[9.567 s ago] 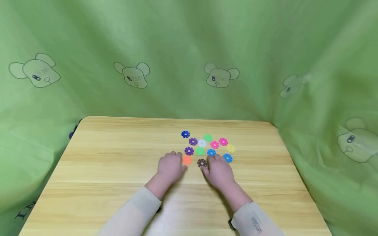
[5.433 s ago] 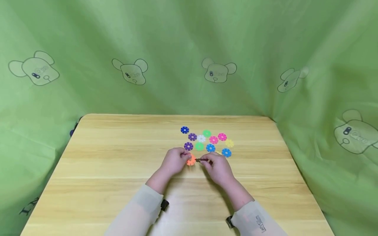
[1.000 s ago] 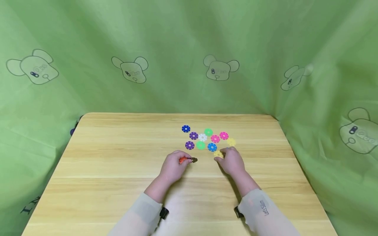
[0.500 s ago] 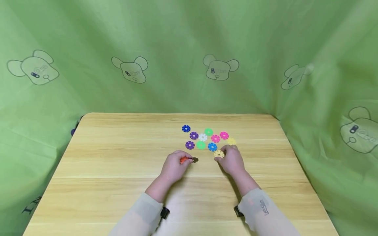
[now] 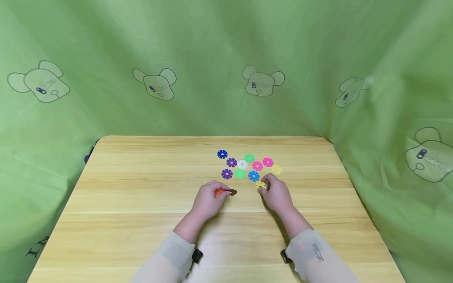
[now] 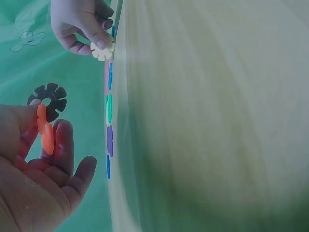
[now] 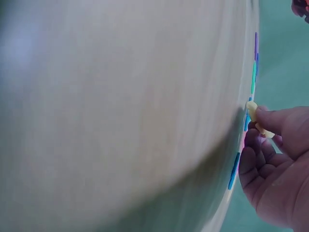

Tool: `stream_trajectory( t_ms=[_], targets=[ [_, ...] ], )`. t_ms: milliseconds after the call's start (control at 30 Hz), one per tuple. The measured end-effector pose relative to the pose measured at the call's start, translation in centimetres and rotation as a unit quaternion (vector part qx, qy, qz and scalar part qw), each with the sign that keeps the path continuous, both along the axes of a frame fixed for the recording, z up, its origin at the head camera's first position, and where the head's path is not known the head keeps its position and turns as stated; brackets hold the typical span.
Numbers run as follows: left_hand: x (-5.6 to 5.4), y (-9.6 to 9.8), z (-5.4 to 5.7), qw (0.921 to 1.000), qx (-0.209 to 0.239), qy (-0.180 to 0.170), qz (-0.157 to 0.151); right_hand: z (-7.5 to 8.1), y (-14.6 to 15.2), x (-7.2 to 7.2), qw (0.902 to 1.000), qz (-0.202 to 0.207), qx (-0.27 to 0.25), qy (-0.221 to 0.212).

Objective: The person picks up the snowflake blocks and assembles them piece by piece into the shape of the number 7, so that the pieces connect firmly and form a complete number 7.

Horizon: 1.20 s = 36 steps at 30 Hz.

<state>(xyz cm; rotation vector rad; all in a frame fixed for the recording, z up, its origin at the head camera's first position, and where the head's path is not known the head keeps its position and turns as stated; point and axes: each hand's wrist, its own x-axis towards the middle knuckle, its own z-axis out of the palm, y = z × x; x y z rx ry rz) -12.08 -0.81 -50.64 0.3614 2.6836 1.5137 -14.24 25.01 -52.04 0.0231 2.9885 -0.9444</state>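
Note:
My left hand (image 5: pixel 209 199) pinches an orange notched plastic disc (image 6: pixel 44 129) between thumb and fingers. A dark brown notched disc (image 6: pixel 57 104) is attached to it, standing crosswise, as the left wrist view shows. My right hand (image 5: pixel 278 195) pinches a pale yellow notched disc (image 5: pixel 260 184) by its edge. That disc is held up off the table, a short way right of the joined pair. Just beyond the right hand lies a blue disc (image 5: pixel 253 176), and a second yellow disc (image 5: pixel 277 169) lies further back.
On the wooden table (image 5: pixel 124 196) lie more flat discs: a dark blue one (image 5: pixel 222 154), a purple one (image 5: pixel 227 173), a green one (image 5: pixel 240 173), a white one (image 5: pixel 242 164) and a pink one (image 5: pixel 267 162), among others. A green curtain (image 5: pixel 212 110) surrounds the table's back and sides.
The orange and brown discs, first on the table, then one in each hand, are now joined in my left hand. My right hand has moved right, taken the yellow disc and lifted it.

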Motion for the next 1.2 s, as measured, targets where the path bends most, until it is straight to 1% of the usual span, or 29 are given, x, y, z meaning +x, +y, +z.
stream_trajectory(
  t_ms=[267, 400, 467, 633, 800, 967, 1133, 1200],
  targets=[
    [0.0, 0.1, 0.0, 1.0000, 0.003, -0.004, 0.004, 0.8, -0.7, 0.7, 0.9985, -0.003, -0.032, 0.045],
    [0.0, 0.1, -0.1, 0.9999, 0.007, -0.009, 0.009, 1.4, -1.3, 1.1, 0.9959, -0.005, -0.068, 0.059],
    [0.0, 0.1, -0.1, 0.9999, 0.008, -0.010, 0.011, 1.8, -1.5, 1.4, 0.9939, -0.008, -0.092, 0.060],
    [0.0, 0.2, 0.0, 0.9998, 0.013, -0.006, 0.015, 2.5, -2.3, 1.9, 0.9877, -0.012, -0.147, 0.050],
    [0.0, 0.2, -0.2, 0.9996, 0.020, 0.001, 0.018, 3.3, -2.9, 2.4, 0.9835, -0.003, -0.175, 0.046],
    [0.0, 0.2, -0.3, 0.9996, 0.020, 0.000, 0.019, 3.3, -3.1, 2.5, 0.9804, 0.004, -0.194, 0.034],
    [0.0, 0.3, -0.2, 0.9997, 0.017, -0.006, 0.019, 3.0, -3.3, 2.5, 0.9732, 0.011, -0.230, 0.006],
    [-0.1, 0.3, -0.1, 0.9997, 0.017, -0.003, 0.020, 2.9, -3.3, 2.5, 0.9699, 0.014, -0.243, -0.003]
  ],
)
